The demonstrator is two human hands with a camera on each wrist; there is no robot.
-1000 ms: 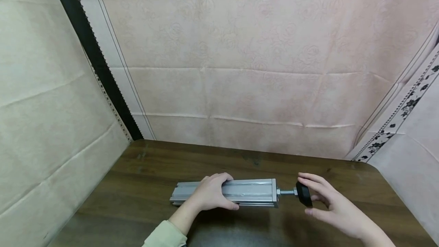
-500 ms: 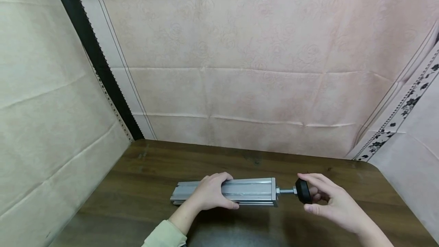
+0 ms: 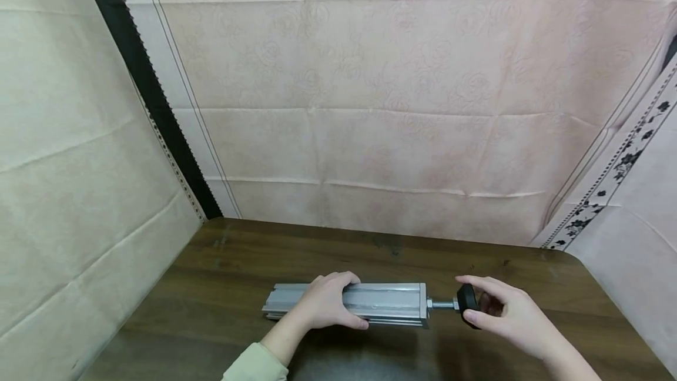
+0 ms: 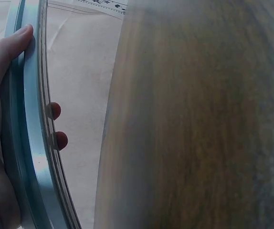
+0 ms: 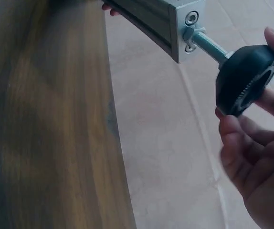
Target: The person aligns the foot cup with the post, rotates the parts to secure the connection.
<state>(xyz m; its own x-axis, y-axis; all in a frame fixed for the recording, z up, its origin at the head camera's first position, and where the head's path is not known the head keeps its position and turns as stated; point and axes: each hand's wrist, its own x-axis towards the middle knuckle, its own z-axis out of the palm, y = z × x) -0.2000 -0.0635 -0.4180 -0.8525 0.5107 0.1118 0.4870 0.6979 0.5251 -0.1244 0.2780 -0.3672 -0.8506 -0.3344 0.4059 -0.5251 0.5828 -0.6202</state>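
My left hand (image 3: pixel 330 303) grips a grey aluminium profile (image 3: pixel 388 298) from above, holding it level over the wooden table. In the left wrist view the thumb lies along one face of the profile, and two fingertips (image 4: pixel 55 110) show past its opposite edge. A threaded rod (image 5: pixel 211 46) with a nut (image 5: pixel 189 36) against the end plate (image 5: pixel 181 44) sticks out of the profile's right end. On the rod's outer end sits a black levelling foot (image 5: pixel 242 78). My right hand (image 3: pixel 505 313) pinches this foot by its rim between thumb and fingers.
The brown wooden table (image 3: pixel 233 269) extends under both hands. Behind it hangs a creased pale pink cloth (image 3: pixel 370 104). A pale cloth (image 3: pixel 79 193) closes the left side, and a white cloth with a black flower border (image 3: pixel 626 160) the right.
The right hand's fingers and thumb have shifted round the rim of the levelling foot, from a looser spread to a pinch. The left hand keeps its grip on the profile.
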